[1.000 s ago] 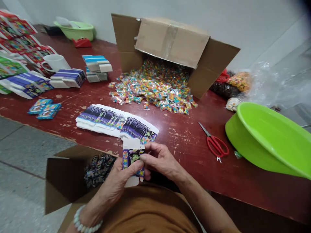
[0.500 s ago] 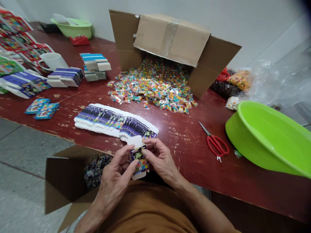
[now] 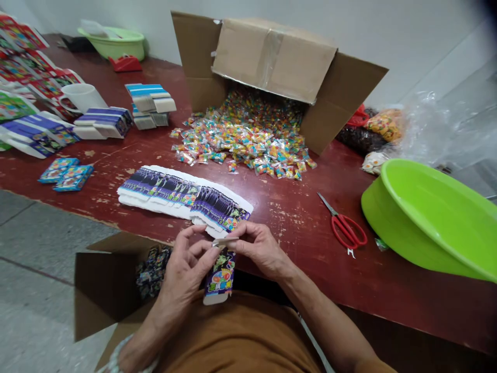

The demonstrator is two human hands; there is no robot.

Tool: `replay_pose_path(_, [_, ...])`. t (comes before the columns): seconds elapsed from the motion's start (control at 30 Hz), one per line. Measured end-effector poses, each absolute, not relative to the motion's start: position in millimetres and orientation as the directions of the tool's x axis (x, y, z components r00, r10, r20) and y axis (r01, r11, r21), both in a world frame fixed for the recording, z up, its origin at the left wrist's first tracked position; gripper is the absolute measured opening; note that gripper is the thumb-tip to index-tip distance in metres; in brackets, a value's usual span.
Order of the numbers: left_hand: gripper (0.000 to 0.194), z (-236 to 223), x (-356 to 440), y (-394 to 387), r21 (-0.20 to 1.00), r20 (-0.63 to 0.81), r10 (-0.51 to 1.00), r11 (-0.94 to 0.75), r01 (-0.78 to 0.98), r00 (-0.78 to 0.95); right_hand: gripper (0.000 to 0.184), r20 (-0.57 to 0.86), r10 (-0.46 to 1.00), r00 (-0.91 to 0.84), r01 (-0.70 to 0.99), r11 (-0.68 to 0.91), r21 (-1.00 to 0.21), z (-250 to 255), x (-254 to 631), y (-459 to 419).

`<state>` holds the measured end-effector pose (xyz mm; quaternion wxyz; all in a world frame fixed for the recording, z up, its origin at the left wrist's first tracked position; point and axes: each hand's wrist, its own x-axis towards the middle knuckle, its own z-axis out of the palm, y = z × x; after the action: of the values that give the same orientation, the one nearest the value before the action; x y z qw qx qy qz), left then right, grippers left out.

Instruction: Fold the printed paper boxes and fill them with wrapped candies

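From my end, looks like flap-folding: left hand (image 3: 190,264) gripping the small box (image 3: 220,280) nearside of the carton row (image 3: 171,190), right hand (image 3: 263,253) pinching its top flap (image 3: 225,241). Next probably calls for gentle tucking.

No wording can be read clearly. The colourful characters low on the small purple carton (image 3: 221,275) are too blurred, as is the print on the flattened purple cartons (image 3: 174,192) near the table's (image 3: 301,223) front edge.

The left hand (image 3: 186,267) covers part of the small purple box (image 3: 220,278). The right edge cuts off the green basin (image 3: 399,228), the left edge the red boxes (image 3: 22,34), whose print is blurred.
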<state>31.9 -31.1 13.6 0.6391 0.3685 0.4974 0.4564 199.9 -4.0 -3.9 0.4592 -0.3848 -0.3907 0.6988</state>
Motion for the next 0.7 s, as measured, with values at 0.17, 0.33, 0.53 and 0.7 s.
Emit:
replay_pose_path(0.17, [0.059, 17, 36, -35, 0.737, -0.494, 0.795, 0.598, -0.317, 0.351, 0.030, -0.052, 0.961, -0.272, -0.236, -0.119, -0.964, -7, 201, -8])
replay_pose_path(0.33, [0.061, 15, 39, -34, 0.790, -0.481, 0.828, 0.552, -0.267, 0.289, 0.031, -0.154, 0.905, -0.396, -0.262, -0.272, -0.926, 5, 205, -6])
replay_pose_path(0.53, [0.067, 13, 36, -32, 0.840, -0.410, 0.852, 0.492, -0.228, 0.325, 0.030, -0.239, 0.895, -0.377, -0.301, -0.362, -0.882, 13, 203, 0])
replay_pose_path(0.7, [0.073, 8, 32, -31, 0.849, -0.393, 0.849, 0.482, -0.215, 0.352, 0.027, -0.182, 0.937, -0.298, -0.303, -0.274, -0.913, 11, 202, -3])
